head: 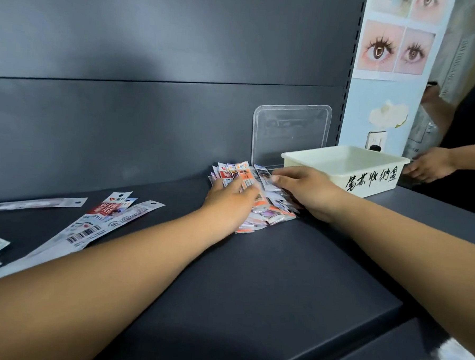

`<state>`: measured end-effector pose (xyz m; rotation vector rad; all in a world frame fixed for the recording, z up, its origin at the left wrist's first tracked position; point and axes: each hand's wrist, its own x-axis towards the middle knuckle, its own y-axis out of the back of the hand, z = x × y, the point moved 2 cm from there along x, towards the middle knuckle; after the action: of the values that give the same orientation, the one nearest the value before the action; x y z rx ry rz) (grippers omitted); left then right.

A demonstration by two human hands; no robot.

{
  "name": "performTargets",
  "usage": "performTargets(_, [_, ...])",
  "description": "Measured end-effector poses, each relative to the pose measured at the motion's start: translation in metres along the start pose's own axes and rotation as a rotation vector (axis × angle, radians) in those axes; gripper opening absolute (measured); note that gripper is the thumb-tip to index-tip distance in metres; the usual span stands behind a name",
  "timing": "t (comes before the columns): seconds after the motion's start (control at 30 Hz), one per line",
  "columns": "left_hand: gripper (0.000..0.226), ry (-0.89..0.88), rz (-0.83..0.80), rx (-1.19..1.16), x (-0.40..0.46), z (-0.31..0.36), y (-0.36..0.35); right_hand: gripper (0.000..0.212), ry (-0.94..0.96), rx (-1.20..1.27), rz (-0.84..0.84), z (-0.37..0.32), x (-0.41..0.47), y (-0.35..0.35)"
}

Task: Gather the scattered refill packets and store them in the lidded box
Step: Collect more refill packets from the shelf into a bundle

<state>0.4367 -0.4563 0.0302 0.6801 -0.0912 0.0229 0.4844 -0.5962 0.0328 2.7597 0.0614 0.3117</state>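
Both forearms are reaching across the dark matte shelf (253, 277) toward one o'clock, where the left hand (230, 198) and right hand (310, 192) are cupping a heap of glossy refill packets (267, 211) from either side, fingers spread and half curled to press them together, probably for one lift. More long flat packets (102, 222) are lying loose at nine o'clock. Just beyond the heap, the cream plastic box (368, 181) is sitting open, its clear lid (291, 133) leaning against the back panel.
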Motion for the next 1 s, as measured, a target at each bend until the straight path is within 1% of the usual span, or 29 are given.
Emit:
performTargets(0.03, [0.053,0.008,0.021,-0.008,0.002,-0.002,0.004,0.023,-0.007,-0.033,0.017,0.001,0.000,0.003])
performTargets(0.1, [0.055,0.032,0.032,0.045,0.005,-0.006,0.010,0.028,0.009,-0.205,0.031,0.001,-0.002,0.009])
performTargets(0.17, [0.057,0.034,0.017,0.077,0.007,-0.007,0.012,0.033,0.061,-0.369,-0.019,0.001,-0.003,0.009])
performTargets(0.23, [0.056,0.048,-0.003,0.051,0.009,-0.009,0.011,0.033,0.105,-0.482,-0.100,0.000,-0.004,0.004])
performTargets(0.3, [0.056,0.056,0.007,0.046,0.011,-0.008,0.010,0.033,0.108,-0.501,-0.118,0.000,-0.002,0.002])
performTargets(0.37, [0.057,0.067,0.023,0.035,0.013,-0.006,0.008,0.035,0.101,-0.468,-0.103,-0.001,-0.002,0.003])
performTargets(0.47, [0.052,0.057,0.073,0.009,0.012,-0.004,0.010,0.036,0.115,-0.453,-0.060,-0.004,-0.006,0.004])
performTargets(0.53, [0.048,0.036,0.113,-0.022,0.004,-0.002,0.018,0.035,0.157,-0.474,-0.026,-0.009,-0.009,0.005])
performTargets(0.6, [0.044,-0.009,0.146,-0.014,-0.010,0.001,0.031,0.029,0.220,-0.544,0.028,-0.018,-0.014,0.005])
performTargets(0.7, [0.036,-0.125,0.174,0.105,-0.036,-0.002,0.061,0.023,0.308,-0.575,0.067,-0.040,-0.030,-0.009])
performTargets(0.73, [0.035,-0.153,0.177,0.155,-0.045,-0.007,0.074,0.022,0.333,-0.553,0.045,-0.049,-0.039,-0.018])
performTargets(0.8, [0.041,-0.211,0.181,0.221,-0.064,-0.021,0.101,0.019,0.387,-0.524,-0.032,-0.068,-0.057,-0.040])
performTargets(0.87, [0.042,-0.273,0.155,0.303,-0.088,-0.038,0.128,0.020,0.441,-0.573,-0.109,-0.088,-0.078,-0.068])
performTargets(0.93, [0.037,-0.334,0.111,0.416,-0.112,-0.057,0.154,0.021,0.483,-0.660,-0.199,-0.105,-0.095,-0.096])
performTargets(1.0, [0.031,-0.381,0.096,0.496,-0.136,-0.081,0.184,0.021,0.501,-0.686,-0.297,-0.119,-0.108,-0.127])
